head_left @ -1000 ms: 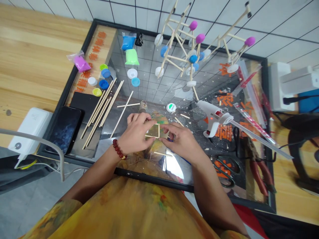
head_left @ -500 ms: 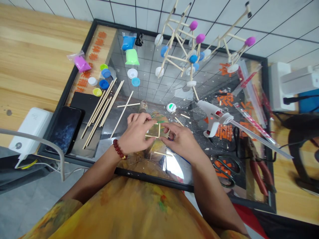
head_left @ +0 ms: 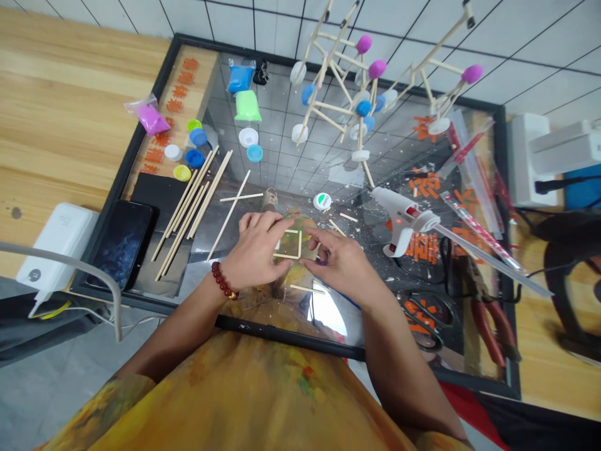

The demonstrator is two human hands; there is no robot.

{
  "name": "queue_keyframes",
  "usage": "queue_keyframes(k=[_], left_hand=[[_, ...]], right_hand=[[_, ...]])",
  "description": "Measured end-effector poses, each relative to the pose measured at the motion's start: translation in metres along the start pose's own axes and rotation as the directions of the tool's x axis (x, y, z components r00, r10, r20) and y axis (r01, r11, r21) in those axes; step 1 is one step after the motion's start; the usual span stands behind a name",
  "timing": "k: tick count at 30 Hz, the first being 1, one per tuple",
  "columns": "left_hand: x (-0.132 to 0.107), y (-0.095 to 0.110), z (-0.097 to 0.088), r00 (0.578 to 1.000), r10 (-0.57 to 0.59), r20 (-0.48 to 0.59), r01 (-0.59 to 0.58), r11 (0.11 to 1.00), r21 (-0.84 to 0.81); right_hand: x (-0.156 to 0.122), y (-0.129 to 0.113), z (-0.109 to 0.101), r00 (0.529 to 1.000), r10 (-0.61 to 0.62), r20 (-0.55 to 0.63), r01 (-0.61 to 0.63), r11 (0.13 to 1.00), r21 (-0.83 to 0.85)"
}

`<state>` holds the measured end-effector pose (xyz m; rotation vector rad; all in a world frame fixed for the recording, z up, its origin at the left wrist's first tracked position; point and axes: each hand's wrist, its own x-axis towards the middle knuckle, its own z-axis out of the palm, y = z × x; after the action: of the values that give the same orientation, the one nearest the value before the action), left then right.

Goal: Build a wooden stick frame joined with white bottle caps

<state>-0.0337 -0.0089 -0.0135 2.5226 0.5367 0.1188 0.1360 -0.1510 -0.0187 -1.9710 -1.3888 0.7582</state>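
A small square frame of thin wooden sticks (head_left: 290,244) lies on the mirror-topped board (head_left: 263,188) in front of me. My left hand (head_left: 256,254), with a red bead bracelet at the wrist, pinches the frame's left and lower sides. My right hand (head_left: 340,263) pinches its right side with thumb and forefinger. A loose short stick (head_left: 307,289) lies just below the hands.
Long sticks (head_left: 192,207) and coloured bottle caps (head_left: 190,147) lie at the left, beside a black phone (head_left: 122,244) and white power bank (head_left: 56,241). A white glue gun (head_left: 404,219) sits right of my hands, scissors (head_left: 425,326) and red pliers (head_left: 491,332) farther right. Stick-and-cap models (head_left: 347,94) stand behind.
The hands have shifted slightly on the stick frame; the frame now lies flatter with its top side visible. Nothing else has moved.
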Motion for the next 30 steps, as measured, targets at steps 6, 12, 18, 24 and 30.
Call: queue_keyframes(k=[6, 12, 18, 24, 30], left_hand=[[-0.0005, -0.0029, -0.0013, 1.0, 0.012, -0.001, -0.012, 1.0, -0.022], [0.0007, -0.0037, -0.0011, 1.0, 0.008, 0.01, -0.008, 1.0, -0.029], [0.0008, -0.0015, -0.0004, 1.0, 0.005, 0.003, -0.005, 1.0, -0.014], [0.0006, -0.0014, -0.0002, 1.0, 0.013, 0.016, -0.013, 1.0, -0.003], [0.0008, -0.0002, -0.0005, 1.0, 0.017, 0.02, -0.017, 1.0, 0.0]], right_hand=[[0.0005, 0.0003, 0.0, 1.0, 0.0, 0.006, 0.0, 1.0, 0.008], [0.0007, -0.0012, -0.0004, 1.0, -0.002, 0.006, 0.002, 1.0, 0.01], [0.0003, -0.0003, 0.0019, 1.0, 0.002, -0.014, -0.002, 1.0, 0.031], [0.0012, 0.0006, 0.0037, 0.999, 0.019, -0.027, -0.018, 0.999, 0.05], [0.0018, 0.0, 0.0044, 0.999, 0.034, -0.035, -0.033, 0.999, 0.042]])
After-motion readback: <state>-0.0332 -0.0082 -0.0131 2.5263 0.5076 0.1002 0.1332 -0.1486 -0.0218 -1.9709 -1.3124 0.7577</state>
